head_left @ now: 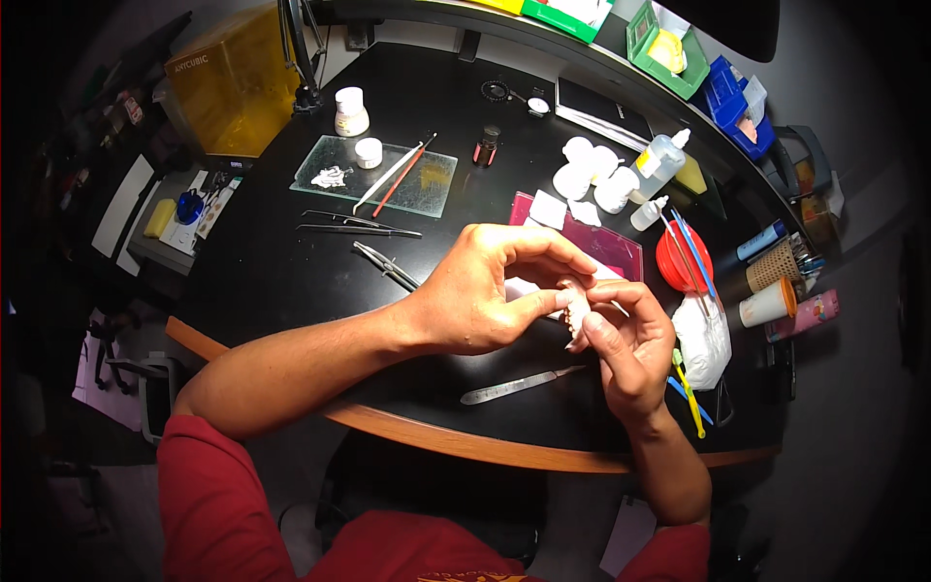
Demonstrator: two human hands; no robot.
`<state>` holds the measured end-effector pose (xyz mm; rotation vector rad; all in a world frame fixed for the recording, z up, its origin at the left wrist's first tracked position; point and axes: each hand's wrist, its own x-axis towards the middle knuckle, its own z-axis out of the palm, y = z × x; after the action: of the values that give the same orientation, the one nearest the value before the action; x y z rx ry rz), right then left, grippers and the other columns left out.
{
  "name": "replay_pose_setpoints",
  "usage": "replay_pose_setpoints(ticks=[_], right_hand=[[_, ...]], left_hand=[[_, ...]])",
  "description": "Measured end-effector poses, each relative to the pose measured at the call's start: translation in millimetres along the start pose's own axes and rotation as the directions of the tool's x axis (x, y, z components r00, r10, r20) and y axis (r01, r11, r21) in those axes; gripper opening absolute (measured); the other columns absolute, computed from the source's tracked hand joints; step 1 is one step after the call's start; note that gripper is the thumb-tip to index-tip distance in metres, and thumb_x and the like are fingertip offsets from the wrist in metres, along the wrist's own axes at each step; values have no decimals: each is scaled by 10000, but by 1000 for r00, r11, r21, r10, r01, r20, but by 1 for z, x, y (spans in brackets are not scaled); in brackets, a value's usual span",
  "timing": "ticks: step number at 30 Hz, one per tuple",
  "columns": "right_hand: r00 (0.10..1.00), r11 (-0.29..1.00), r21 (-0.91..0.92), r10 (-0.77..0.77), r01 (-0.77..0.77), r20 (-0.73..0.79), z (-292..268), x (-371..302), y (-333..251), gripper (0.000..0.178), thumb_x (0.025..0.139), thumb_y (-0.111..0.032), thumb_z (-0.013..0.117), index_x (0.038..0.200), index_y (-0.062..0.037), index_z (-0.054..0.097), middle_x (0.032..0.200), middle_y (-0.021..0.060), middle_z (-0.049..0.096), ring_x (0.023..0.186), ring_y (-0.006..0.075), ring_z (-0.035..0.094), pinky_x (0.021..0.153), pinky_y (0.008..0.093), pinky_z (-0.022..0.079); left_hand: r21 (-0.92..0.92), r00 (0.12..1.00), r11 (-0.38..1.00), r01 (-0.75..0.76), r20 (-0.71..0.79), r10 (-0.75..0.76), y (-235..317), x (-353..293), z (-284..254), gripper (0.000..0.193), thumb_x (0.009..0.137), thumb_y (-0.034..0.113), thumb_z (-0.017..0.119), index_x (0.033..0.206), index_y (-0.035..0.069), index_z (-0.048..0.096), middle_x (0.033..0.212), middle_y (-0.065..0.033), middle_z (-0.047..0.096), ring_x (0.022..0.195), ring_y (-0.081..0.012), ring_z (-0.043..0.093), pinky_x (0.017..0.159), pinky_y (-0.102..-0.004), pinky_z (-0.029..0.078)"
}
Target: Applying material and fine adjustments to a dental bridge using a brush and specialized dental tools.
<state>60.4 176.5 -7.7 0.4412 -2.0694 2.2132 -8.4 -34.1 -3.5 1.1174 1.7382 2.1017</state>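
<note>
Above the front of the black bench, I hold a small pale pink-and-white dental model (577, 318) with what looks like a row of teeth along it. The thumb and fingers of my left hand (470, 291) pinch its upper end. My right hand (632, 354) grips it from the other side, thumb against its lower part. Fingers cover much of the model. A scalpel (504, 388) with a flat metal handle lies on the bench just below my hands. Left of my left hand are a pair of metal tweezers (386, 266) and more slim metal tools (354, 228).
A glass slab (427, 184) bears a small white jar (369, 152), white powder and two brushes. Behind my hands are a magenta plate (621, 250), white lumps and a dropper bottle (659, 160). A red round lid (684, 257) and white cloth (703, 339) lie to the right.
</note>
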Motion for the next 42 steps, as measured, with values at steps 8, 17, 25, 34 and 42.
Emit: replay_pose_setpoints(ticks=[8, 17, 25, 34, 42], right_hand=[[998, 990, 128, 61, -64, 26, 5, 1, 2, 389, 898, 62, 693, 1243, 53, 512, 1110, 169, 637, 943, 199, 700, 826, 303, 600], [997, 989, 134, 59, -64, 43, 8, 0, 1, 470, 871, 121, 703, 1288, 80, 489, 1167, 172, 612, 1029, 261, 719, 907, 326, 614], [998, 996, 59, 58, -60, 35, 11, 0, 0, 463, 861, 119, 720, 1267, 91, 500, 1190, 191, 608, 1029, 262, 720, 927, 328, 612], [999, 998, 49, 29, -31, 38, 13, 0, 1, 457, 861, 105, 731, 1263, 87, 513, 1126, 198, 659, 1020, 244, 721, 891, 300, 621], [1000, 1000, -22, 14, -13, 20, 14, -3, 1, 438, 866, 96, 733, 1254, 78, 530, 1097, 185, 674, 986, 221, 726, 873, 283, 623]], left_hand=[[-35, 983, 983, 182, -28, -183, 3, 0, -4, 364, 892, 19, 755, 1222, -34, 612, 1082, -108, 704, 961, -147, 697, 891, -297, 566], [-39, 978, 977, 210, 15, -209, 1, 2, -10, 141, 875, 69, 788, 976, -14, 733, 942, -89, 745, 888, -119, 691, 829, -280, 552], [-36, 980, 979, 200, 31, -199, 0, 1, -11, 152, 869, 82, 794, 974, -15, 743, 944, -90, 750, 897, -128, 692, 861, -295, 542], [-9, 979, 979, 205, 12, -205, 4, 1, -9, 157, 868, 103, 802, 950, -11, 733, 912, -77, 742, 870, -120, 689, 832, -283, 541], [7, 976, 976, 218, 31, -218, 4, 2, -9, 156, 872, 107, 799, 957, -5, 734, 907, -78, 743, 863, -124, 695, 826, -288, 549]])
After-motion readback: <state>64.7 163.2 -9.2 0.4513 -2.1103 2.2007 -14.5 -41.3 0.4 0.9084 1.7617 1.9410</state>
